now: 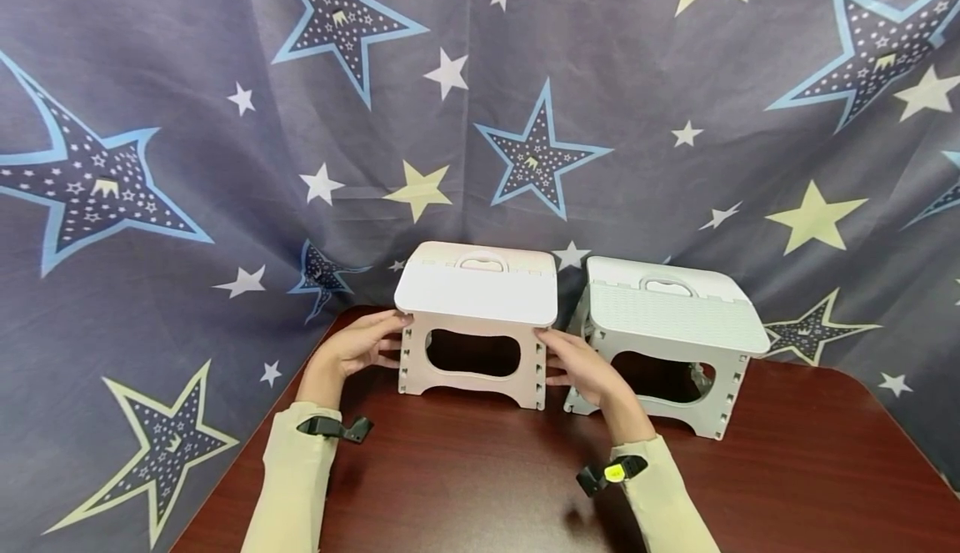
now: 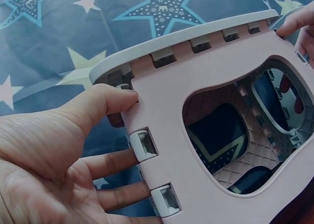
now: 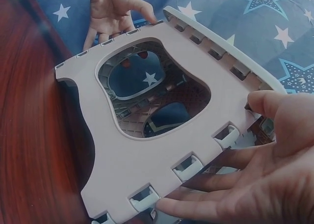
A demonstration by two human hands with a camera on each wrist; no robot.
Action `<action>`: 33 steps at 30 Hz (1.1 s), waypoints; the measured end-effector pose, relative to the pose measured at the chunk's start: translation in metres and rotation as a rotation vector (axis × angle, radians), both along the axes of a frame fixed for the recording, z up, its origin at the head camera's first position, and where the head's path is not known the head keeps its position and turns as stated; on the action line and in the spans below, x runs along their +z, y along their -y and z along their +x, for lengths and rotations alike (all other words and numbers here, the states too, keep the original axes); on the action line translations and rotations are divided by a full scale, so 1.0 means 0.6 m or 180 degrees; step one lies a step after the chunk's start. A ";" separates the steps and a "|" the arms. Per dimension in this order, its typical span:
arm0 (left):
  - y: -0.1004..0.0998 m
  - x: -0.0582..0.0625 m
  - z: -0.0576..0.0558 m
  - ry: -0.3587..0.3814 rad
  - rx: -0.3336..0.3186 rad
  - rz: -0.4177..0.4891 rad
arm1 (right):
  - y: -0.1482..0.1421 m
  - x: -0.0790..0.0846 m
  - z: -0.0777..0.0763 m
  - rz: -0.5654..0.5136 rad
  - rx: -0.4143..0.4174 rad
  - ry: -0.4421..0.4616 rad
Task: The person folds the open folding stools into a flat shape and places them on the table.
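A pink folding step stool (image 1: pixel 476 357) with a white top and a carry handle stands unfolded at the back of the table. At its left side, my left hand (image 1: pixel 363 343) holds it, the thumb on the front panel's upper corner and the fingers along the hinged edge. My right hand (image 1: pixel 585 365) grips the opposite side in the same way, thumb (image 3: pixel 262 103) just under the top and fingers beside the white hinge clips. Through the oval opening in the front panel, the stool's ribbed inside shows in both wrist views.
A second folding stool (image 1: pixel 675 319), pale grey-green, stands unfolded close to the right, partly behind my right hand. Beneath both is a dark red-brown wooden table (image 1: pixel 480 470). A blue-grey curtain (image 1: pixel 525 52) printed with stars hangs directly behind the stools.
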State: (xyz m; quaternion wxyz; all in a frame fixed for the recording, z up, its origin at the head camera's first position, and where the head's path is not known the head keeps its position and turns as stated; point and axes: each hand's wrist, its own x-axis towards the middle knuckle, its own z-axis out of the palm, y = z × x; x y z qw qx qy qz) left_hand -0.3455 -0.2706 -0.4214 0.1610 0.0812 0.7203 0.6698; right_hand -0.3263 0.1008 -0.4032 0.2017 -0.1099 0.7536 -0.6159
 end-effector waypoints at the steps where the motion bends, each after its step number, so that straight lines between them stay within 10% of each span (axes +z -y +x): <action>1: 0.002 0.001 0.001 0.0022 0.0006 0.0014 | 0.001 0.000 0.001 -0.0008 -0.0003 0.0004; 33: 0.050 0.012 0.018 0.0110 -0.0311 0.0188 | 0.022 -0.001 0.011 -0.0167 0.0125 0.0137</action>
